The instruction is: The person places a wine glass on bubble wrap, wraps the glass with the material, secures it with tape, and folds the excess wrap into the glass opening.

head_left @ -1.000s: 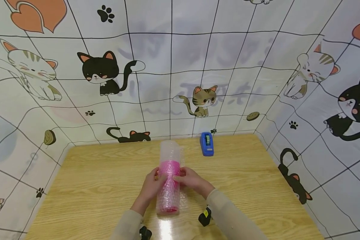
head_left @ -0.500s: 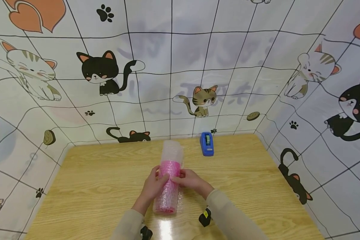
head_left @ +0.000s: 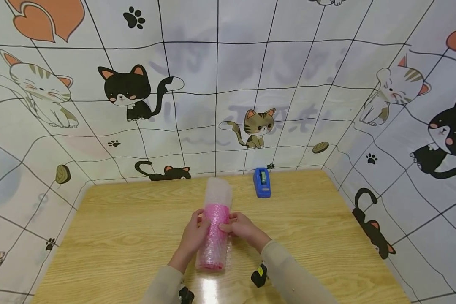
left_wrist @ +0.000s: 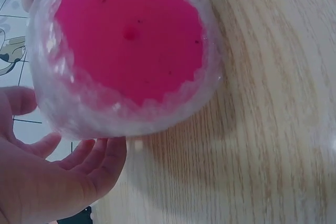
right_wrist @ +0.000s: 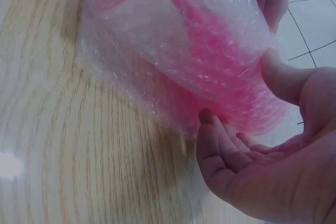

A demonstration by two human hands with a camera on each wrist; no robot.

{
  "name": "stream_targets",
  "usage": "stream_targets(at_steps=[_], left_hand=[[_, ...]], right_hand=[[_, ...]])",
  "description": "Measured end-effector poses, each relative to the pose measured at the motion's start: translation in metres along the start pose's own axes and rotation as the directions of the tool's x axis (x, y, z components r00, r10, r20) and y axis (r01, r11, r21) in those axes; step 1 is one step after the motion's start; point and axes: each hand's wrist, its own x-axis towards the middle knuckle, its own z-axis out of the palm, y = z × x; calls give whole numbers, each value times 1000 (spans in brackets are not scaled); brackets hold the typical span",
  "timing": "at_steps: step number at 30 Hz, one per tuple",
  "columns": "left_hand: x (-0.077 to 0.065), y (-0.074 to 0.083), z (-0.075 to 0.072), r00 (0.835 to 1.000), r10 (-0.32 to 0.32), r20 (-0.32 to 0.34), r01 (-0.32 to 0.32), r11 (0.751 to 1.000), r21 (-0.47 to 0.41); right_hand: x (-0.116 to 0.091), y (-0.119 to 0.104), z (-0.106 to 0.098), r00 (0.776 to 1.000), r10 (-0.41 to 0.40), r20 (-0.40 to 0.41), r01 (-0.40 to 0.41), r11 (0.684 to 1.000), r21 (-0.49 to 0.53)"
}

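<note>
A pink cylinder [head_left: 216, 238] lies lengthwise on the table, rolled in clear bubble wrap [head_left: 218, 192] that extends past its far end. My left hand [head_left: 193, 234] holds the roll's left side, thumb on top and fingers low along it. On the right side my right hand [head_left: 247, 230] grips the wrap, its thumb pressing from above and its fingers curled beneath. In the left wrist view the cylinder's round pink end [left_wrist: 131, 40] faces the camera, ringed by wrap. The right wrist view shows a loose flap of wrap [right_wrist: 121, 59] along the tabletop.
A blue tape dispenser [head_left: 262, 183] stands near the table's back edge, right of the roll. Wooden tabletop [head_left: 137, 236] stretches out on both sides. Cat-printed sheets [head_left: 197, 105] rise at the back and sides.
The roll's near end has swung slightly left, and its far end slightly right. More of the loose wrap on the right is drawn in against the roll. Both hands keep their hold.
</note>
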Motion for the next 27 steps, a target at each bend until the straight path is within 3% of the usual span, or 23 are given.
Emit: stream_targets(at_steps=[11,18,27], left_hand=[[4,-4,1,1000,-8,15,9,998,-57],[5,-5,5,997,-58,42,61,995,-80],[4,-5,6,997,-67,30,68,997,-48]], right_hand=[[1,3,-2,1000,-23,6,23,1000,-2],[-1,2,-5,1000,-25,-8,25,999,-36],[-3,-2,-2,999,33,35,-36,996,77]])
